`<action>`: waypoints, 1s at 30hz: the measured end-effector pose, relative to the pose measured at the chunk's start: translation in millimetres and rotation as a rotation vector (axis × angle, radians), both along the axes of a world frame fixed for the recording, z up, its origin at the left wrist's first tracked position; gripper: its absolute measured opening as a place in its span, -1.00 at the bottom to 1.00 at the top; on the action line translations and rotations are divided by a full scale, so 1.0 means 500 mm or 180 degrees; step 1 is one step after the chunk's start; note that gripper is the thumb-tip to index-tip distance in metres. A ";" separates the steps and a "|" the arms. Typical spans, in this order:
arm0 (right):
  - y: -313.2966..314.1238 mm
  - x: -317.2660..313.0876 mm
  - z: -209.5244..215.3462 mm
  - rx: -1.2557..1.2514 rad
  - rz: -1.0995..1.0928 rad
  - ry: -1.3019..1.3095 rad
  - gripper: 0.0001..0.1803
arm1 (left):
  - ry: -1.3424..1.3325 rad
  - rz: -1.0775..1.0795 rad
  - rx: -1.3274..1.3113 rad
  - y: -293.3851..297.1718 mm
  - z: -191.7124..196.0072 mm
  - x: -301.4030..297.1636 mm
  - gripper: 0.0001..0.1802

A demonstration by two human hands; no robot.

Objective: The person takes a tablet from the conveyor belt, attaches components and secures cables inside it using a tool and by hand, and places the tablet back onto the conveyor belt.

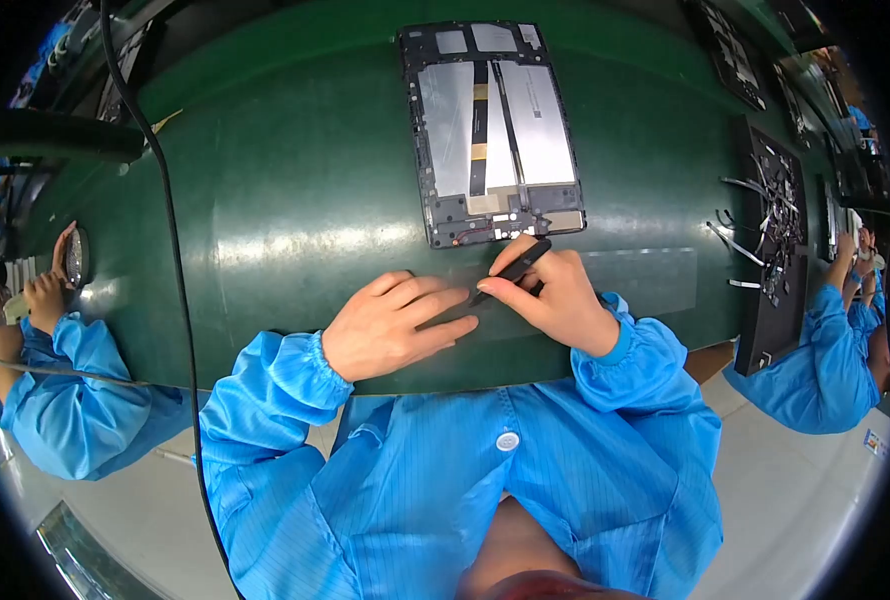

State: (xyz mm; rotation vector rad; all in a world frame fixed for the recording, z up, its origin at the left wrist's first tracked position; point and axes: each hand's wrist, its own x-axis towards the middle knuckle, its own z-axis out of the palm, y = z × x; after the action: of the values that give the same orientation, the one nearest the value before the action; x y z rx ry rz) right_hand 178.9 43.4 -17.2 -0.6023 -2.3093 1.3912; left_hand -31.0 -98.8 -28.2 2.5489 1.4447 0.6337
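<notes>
My right hand (555, 292) is closed round a black pen-shaped tool (522, 262), whose tip points down and left toward the tabletop. Just left of that tip, my left hand (395, 322) rests on the green table with its fingers stretched out and slightly spread. It holds nothing that I can see. Under and right of my right hand lies a clear flat sheet (655, 280). Beyond both hands lies an opened tablet housing (555, 110), silver inside a black frame, with a dark ribbon cable (479, 130) running along its length. The tool's exact kind cannot be made out.
A black tray (780, 300) with several small cabled parts stands at the right edge of the green table (295, 180). A black cable (170, 200) hangs down on the left. Co-workers in blue sleeves (90, 345) sit at both sides. More tablet housings (730, 60) lie far right.
</notes>
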 end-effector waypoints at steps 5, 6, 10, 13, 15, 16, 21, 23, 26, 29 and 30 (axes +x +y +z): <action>0.002 -0.013 -0.012 -0.0042 -0.0069 -0.0413 -0.80 | 0.0065 -0.0002 0.0015 0.009 -0.014 -0.010 -0.57; 0.004 -0.013 -0.022 -0.0052 -0.0068 -0.0433 -0.80 | 0.0045 -0.0002 0.0004 0.010 -0.017 -0.013 -0.57; 0.021 0.003 -0.007 -0.1306 -0.0253 0.0125 -0.87 | 0.0171 -0.0004 0.0040 0.012 0.005 -0.008 -0.57; 0.079 -0.012 0.031 -0.1865 -0.0486 0.0506 -0.90 | -0.0084 0.0042 -0.0008 0.020 -0.006 -0.014 -0.57; 0.122 -0.037 0.040 -0.1422 -0.0314 0.0442 -0.87 | -0.0299 0.0078 -0.0019 0.030 -0.006 -0.022 -0.57; 0.141 -0.049 0.045 -0.1416 -0.0311 0.0445 -0.87 | -0.0445 0.0222 0.0110 0.037 -0.002 -0.025 -0.57; 0.168 -0.103 0.067 -0.1638 0.0032 -0.0048 -0.79 | -0.0602 0.0803 0.0637 0.077 0.009 -0.040 -0.62; 0.168 -0.114 0.062 -0.1697 0.0102 -0.0041 -0.78 | -0.0543 0.0853 0.0664 0.077 0.012 -0.040 -0.63; 0.169 -0.124 0.052 -0.1752 0.0125 -0.0323 -0.73 | -0.0380 0.0866 0.0714 0.078 0.012 -0.043 -0.62; 0.170 -0.127 0.054 -0.1778 0.0086 -0.0371 -0.72 | -0.0393 0.0888 0.0696 0.079 0.014 -0.044 -0.61; 0.170 -0.127 0.053 -0.1785 0.0089 -0.0374 -0.72 | -0.0395 0.0895 0.0680 0.079 0.015 -0.044 -0.60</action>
State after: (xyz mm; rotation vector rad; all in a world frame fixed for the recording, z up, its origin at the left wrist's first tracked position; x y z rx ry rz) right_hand 115.3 128.6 9.2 -0.8284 -2.0030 2.0844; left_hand -52.7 -59.3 -20.6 2.4196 1.7939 1.0200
